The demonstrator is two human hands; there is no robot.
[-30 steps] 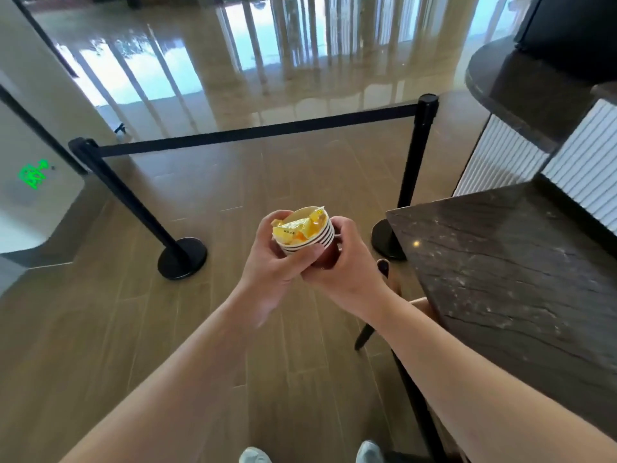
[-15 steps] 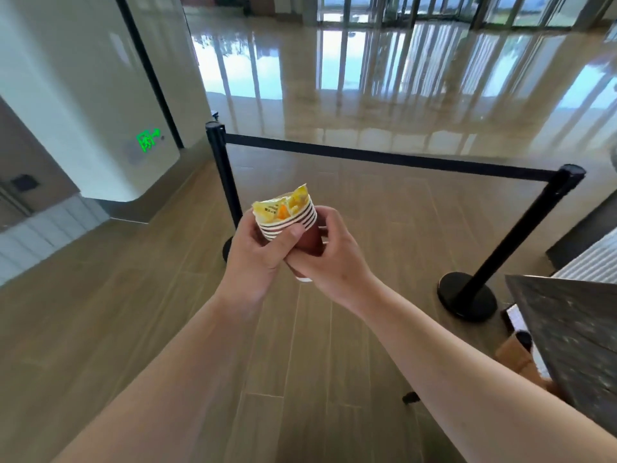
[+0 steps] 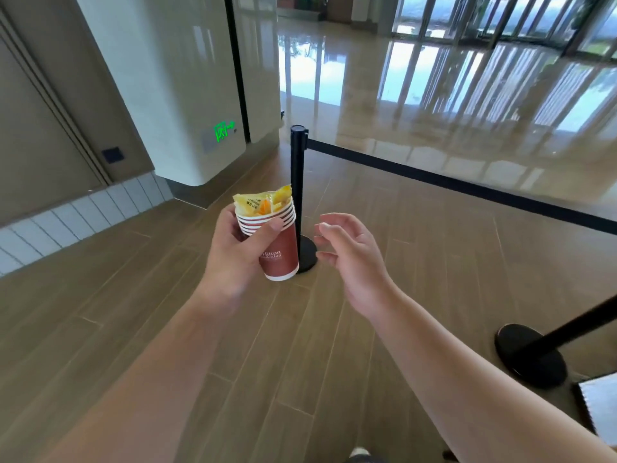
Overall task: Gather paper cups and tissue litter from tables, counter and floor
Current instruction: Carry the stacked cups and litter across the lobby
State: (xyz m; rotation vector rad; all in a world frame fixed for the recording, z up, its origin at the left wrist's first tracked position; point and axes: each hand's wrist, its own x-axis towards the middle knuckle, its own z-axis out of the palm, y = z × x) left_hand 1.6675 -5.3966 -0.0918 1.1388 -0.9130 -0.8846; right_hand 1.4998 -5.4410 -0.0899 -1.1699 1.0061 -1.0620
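Wood floor [image 3: 140,329]; L hand [image 3: 233,252] w/ cup stack [image 3: 278,242]

Black barrier post [image 3: 297,182] upright on wood floor [image 3: 133,295], belt [image 3: 467,188] running right; second post base [image 3: 531,355] lower right; green exit sign [image 3: 224,130] on wall.

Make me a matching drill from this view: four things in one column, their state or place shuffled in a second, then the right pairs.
Things:
1. left hand
2. right hand
3. yellow wrapper
4. exit sign

States or places:
A. glowing green on the white wall
B. open, holding nothing
C. stuffed in the top cup of the stack
D. gripping the stack of red paper cups

Pairs: 1-D, 2-B, 3-C, 4-A
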